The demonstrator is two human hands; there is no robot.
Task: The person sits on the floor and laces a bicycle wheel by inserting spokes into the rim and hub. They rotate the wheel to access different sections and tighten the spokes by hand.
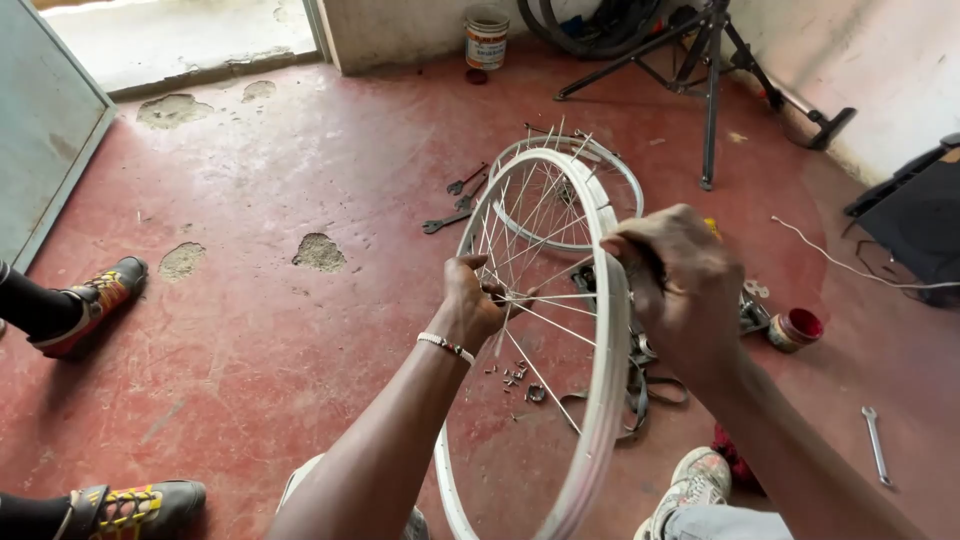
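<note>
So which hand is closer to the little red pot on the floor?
Right. The right hand grips the rim just left of the red pot; the left hand is farther left, among the spokes.

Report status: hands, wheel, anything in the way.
Left hand pinching the spokes inside the upright silver bicycle wheel rim. Right hand gripping the rim's top edge. Second silver rim flat on floor behind; small nipples scattered below.

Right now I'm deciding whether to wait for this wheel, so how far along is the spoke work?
Partly done: many spokes already sit in the rim. In hand: the left hand grips spokes inside the wheel while the right hand holds the rim's edge. Left: small loose fittings lie on the floor, and a second rim lies behind.
</note>
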